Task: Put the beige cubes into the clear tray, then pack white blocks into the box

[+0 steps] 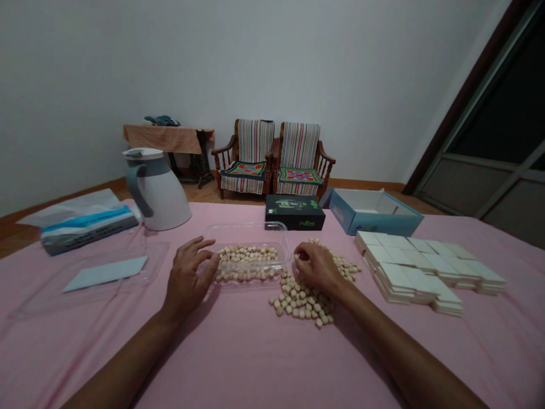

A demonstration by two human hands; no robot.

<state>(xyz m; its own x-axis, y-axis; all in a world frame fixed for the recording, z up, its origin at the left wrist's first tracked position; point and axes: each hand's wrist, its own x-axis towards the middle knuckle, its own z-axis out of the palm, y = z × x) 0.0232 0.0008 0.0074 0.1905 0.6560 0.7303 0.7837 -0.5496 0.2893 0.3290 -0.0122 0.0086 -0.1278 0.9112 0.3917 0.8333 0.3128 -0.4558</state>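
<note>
A clear plastic tray (247, 232) lies on the pink table with rows of small beige cubes (244, 263) in its near half. My left hand (187, 275) rests at the tray's left end, fingers spread and touching its rim and the nearest cubes. More beige cubes lie in a loose pile (304, 301) on the cloth right of the tray. My right hand (317, 267) sits on that pile, fingers curled down among the cubes; what they hold, if anything, is hidden.
Stacks of white tiles (426, 264) lie at the right. Behind are a black box (294, 213), an open blue box (374, 211), a white jug (155, 190), a blue-white packet (87, 227) and a clear lid with a paper slip (106, 272). Two striped chairs stand beyond.
</note>
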